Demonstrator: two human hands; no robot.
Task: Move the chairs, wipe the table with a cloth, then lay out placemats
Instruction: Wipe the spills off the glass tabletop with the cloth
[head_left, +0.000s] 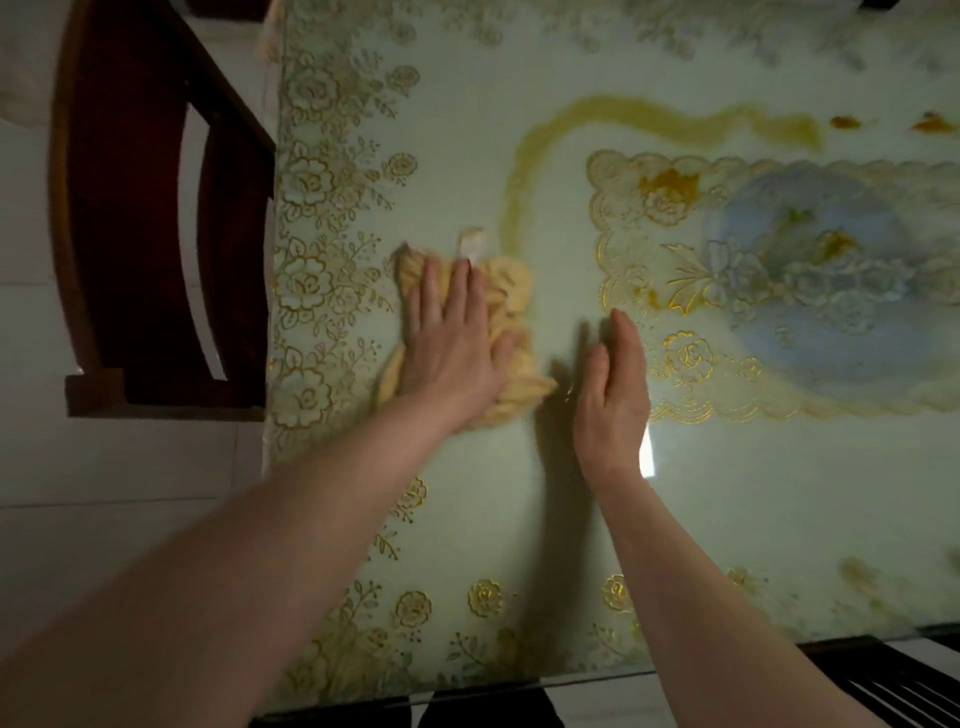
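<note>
A crumpled yellow cloth (511, 306) with a white tag lies on the glossy table (467, 130), near its left edge. My left hand (452, 338) presses flat on the cloth, fingers straight. Just to its right, my right hand (615, 384) is open and set on edge against the tabletop, fingers straight and holding nothing. A yellowish smear (623, 117) curves across the table from above the cloth toward the right, with orange-brown spots (844, 122) at its far end and more stains (667, 182) on the blue and gold centre pattern.
A dark wooden chair (135, 218) stands on the pale tiled floor close to the table's left edge. Part of another dark slatted chair (893, 675) shows at the bottom right, by the table's near edge.
</note>
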